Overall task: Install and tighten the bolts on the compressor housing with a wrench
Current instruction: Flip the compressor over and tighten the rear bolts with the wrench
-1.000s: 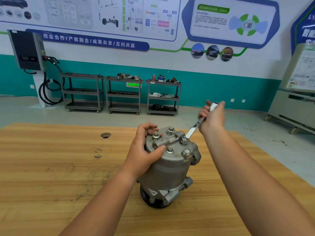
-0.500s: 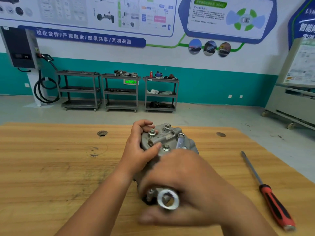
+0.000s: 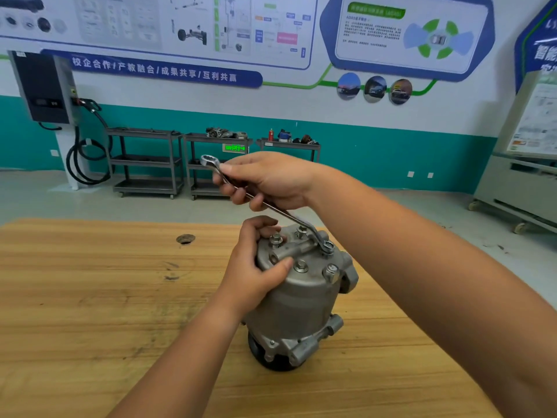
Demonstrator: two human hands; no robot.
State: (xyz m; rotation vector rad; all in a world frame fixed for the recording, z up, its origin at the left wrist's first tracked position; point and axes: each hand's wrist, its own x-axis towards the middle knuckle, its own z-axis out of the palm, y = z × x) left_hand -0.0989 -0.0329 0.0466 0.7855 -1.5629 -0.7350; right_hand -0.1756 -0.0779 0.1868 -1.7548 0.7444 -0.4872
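Centrally, the compressor housing (image 3: 298,300) stands upright on the wooden bench (image 3: 90,297), its pulley end down and its flat cover facing up. Five bolts (image 3: 301,265) show on the cover. Taking the cover as a clock face, they sit near 10, 12, 3, 4 and 6 o'clock.

The left hand (image 3: 256,267) grasps the housing from 9 o'clock. Its fingers curl over the cover's far rim beside the 10 o'clock bolt, and its thumb presses the near rim. The right hand (image 3: 268,182) is raised above and beyond the housing, clenched around the shank of a double-ended ring wrench (image 3: 289,217). The wrench's lower ring sits over the 3 o'clock bolt. Its shank climbs from there toward 10 o'clock, passing over the 12 o'clock bolt, and its free ring projects past the fingers.

On the bench, a small round hole (image 3: 185,238) lies at 9 o'clock from the housing, well apart from it. Beyond the bench, toward 12 o'clock, three grey carts (image 3: 144,161) stand against a teal-and-white wall. A dark charging unit (image 3: 45,86) with a coiled cable is mounted at 10 o'clock.
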